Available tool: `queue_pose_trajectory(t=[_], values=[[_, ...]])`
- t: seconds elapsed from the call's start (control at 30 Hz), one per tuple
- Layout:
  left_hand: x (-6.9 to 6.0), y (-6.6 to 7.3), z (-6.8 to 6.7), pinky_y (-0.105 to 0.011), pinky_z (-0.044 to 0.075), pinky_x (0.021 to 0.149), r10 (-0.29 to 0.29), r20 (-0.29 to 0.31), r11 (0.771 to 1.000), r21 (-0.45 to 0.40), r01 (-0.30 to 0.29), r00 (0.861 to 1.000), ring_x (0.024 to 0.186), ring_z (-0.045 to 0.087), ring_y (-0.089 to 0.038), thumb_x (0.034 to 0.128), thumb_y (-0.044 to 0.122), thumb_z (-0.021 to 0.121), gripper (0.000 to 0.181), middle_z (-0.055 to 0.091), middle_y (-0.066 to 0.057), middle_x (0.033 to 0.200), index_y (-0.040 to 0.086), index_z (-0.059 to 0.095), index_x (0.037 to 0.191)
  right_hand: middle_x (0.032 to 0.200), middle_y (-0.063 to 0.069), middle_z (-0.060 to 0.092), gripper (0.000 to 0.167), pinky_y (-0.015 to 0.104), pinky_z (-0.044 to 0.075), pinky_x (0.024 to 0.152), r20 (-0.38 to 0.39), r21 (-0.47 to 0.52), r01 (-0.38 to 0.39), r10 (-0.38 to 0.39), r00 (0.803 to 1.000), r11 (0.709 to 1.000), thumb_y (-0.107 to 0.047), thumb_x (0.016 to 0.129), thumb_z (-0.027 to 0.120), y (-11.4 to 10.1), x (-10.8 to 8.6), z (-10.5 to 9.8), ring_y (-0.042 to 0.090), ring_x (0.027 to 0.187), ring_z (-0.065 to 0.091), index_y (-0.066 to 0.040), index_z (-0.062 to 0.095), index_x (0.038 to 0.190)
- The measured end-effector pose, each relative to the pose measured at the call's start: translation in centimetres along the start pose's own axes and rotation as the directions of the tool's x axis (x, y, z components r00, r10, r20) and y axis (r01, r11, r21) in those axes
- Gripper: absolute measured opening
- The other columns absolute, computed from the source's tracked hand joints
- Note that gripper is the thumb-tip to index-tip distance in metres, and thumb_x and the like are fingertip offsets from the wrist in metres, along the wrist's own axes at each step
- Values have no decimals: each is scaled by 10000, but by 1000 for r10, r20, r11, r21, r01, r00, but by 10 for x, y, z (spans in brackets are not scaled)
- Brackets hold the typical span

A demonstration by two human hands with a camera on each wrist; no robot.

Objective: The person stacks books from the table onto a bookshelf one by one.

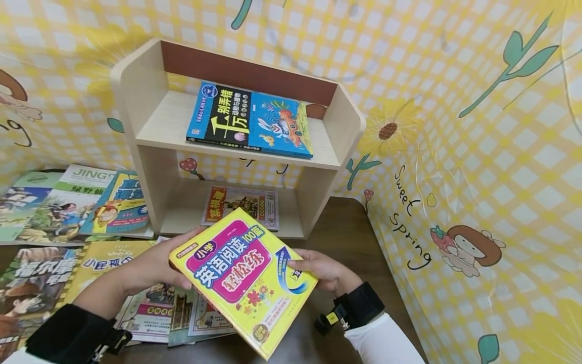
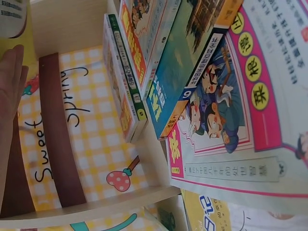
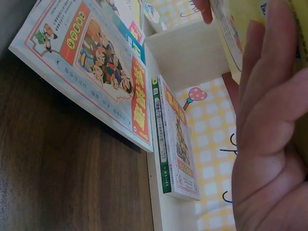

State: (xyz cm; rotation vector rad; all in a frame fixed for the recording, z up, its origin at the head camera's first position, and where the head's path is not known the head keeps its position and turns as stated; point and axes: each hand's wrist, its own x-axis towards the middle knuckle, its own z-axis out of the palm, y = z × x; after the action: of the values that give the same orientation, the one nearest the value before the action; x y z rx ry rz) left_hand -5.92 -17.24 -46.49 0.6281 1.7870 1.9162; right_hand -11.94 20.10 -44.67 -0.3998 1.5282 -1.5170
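Observation:
A yellow book (image 1: 241,283) with a pink title panel is held tilted in front of the shelf, its cover facing up in the head view. My left hand (image 1: 154,265) grips its left edge, the fingers partly hidden behind it. On the opposite edge, my right hand (image 1: 323,270) pinches the book with the thumb on the cover and the fingers underneath. The right wrist view shows the right hand (image 3: 269,120) against the book's underside. Fingers of the left hand (image 2: 9,91) lie against the yellow cover at the edge of the left wrist view.
A two-tier wooden shelf (image 1: 313,202) stands against the checked cloth. Its upper tier bears a blue book (image 1: 273,124); a small stack topped by a red-titled book (image 1: 241,205) lies below. Several books, including a green-and-white one (image 1: 68,202), cover the table's left side. Dark tabletop (image 1: 354,237) shows at right.

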Motion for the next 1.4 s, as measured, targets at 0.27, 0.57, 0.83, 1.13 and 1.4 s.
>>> queue_pose_trajectory(t=[0.27, 0.57, 0.83, 1.13, 1.4], values=[[-6, 3, 7, -379, 563, 833, 7, -140, 994, 105, 7, 990, 1013, 640, -266, 853, 58, 722, 941, 557, -217, 1249, 34, 85, 1545, 964, 46, 705, 478, 307, 578, 754, -172, 35, 0, 6, 985, 999, -364, 1025, 455, -1, 5, 1, 159, 843, 705, -25, 489, 1361], [-11, -1, 11, -299, 551, 834, 14, -271, 985, 167, 33, 962, 1007, 651, -184, 888, 109, 699, 898, 514, -274, 1292, 19, 91, 1542, 1015, 63, 668, 465, 218, 550, 629, -279, 209, 155, -93, 956, 966, -404, 1049, 349, -7, 4, 8, 161, 864, 691, -76, 483, 1351], [-12, 1, 23, -243, 539, 820, 40, -429, 975, 213, 58, 903, 1005, 639, -93, 861, 144, 735, 951, 453, -290, 1370, 73, 89, 1555, 1051, 15, 668, 399, 246, 538, 753, -422, 205, 308, -200, 884, 929, -299, 1050, 386, -14, 4, 29, 136, 928, 673, -71, 384, 1378], [-10, 9, 42, -201, 524, 821, 61, -542, 971, 228, 76, 838, 993, 607, 12, 853, 184, 748, 1001, 435, -270, 1402, 122, 45, 1563, 1203, 49, 594, 589, 297, 504, 866, -456, 159, 373, -267, 849, 914, -215, 1030, 410, -17, -2, 59, 160, 1037, 637, -218, 117, 1542], [-14, 16, 59, -197, 537, 792, 106, -630, 970, 237, 60, 770, 965, 589, 66, 840, 162, 759, 1019, 434, -241, 1395, 216, 49, 1569, 1334, 157, 508, 815, 286, 541, 850, -417, 22, 454, -405, 814, 891, -30, 946, 493, -14, -8, 83, 171, 1033, 652, -310, 22, 1548]])
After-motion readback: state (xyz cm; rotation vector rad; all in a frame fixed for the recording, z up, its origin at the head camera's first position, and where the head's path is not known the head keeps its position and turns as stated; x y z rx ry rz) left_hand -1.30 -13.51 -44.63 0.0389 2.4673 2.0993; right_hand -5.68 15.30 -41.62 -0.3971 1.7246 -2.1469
